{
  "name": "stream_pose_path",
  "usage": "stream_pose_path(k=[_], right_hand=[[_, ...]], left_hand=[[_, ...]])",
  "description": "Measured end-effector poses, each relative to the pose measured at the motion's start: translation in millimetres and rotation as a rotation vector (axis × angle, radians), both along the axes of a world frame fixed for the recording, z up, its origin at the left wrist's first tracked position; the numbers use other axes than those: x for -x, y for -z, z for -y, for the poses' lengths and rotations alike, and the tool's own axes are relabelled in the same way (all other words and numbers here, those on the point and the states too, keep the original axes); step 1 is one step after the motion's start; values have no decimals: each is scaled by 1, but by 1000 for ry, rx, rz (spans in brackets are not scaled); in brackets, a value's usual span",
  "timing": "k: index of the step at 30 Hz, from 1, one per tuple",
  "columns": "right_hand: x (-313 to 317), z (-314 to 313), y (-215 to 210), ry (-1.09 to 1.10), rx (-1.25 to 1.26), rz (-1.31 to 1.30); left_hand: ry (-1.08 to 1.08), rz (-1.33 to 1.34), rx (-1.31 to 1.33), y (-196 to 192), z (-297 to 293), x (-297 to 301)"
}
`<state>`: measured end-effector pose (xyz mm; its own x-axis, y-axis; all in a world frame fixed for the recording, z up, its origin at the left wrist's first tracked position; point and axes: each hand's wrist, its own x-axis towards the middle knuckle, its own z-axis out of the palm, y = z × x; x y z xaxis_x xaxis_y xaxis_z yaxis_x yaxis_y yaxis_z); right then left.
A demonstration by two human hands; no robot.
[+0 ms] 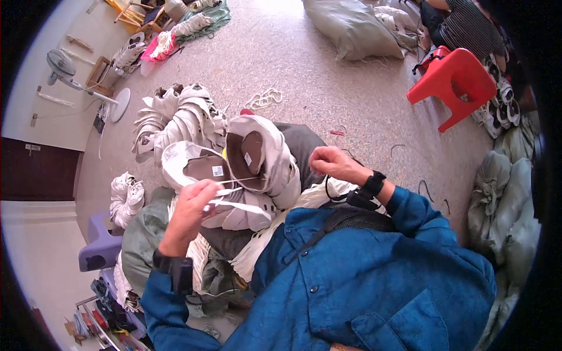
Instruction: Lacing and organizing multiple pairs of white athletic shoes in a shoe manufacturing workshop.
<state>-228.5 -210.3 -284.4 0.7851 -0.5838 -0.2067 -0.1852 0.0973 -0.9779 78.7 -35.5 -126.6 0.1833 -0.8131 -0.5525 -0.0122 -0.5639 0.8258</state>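
In front of me, two nested stacks of white shoe uppers lie side by side over my lap. The right stack (280, 158) opens toward me, with a brown lining and a small white label; the left stack (177, 157) shows the same brown inside. My left hand (193, 207) is closed at the near edge of the left stack, pinching a white shoelace (249, 208) whose strands run right across the uppers. To the right of the stacks, my right hand (335, 162) is raised with curled fingers; whatever they may hold is too small to make out. White laces (261, 248) hang in a bundle across my lap.
Beyond lies a curved row of more white uppers (181, 120). A standing fan (120, 105) and purple stool (100, 243) are at left. A red stool (453, 85), a person in a striped shirt (471, 32), and grey sacks (494, 199) are at right.
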Motion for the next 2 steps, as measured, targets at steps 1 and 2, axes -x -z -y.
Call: stream_pose_path(k=[1, 2], right_hand=[[-1, -2, -1, -12, -24, -7], [-3, 1, 0, -30, -3, -30]], left_hand=[[-37, 44, 7, -5, -8, -4], [-47, 15, 23, -11, -18, -8]])
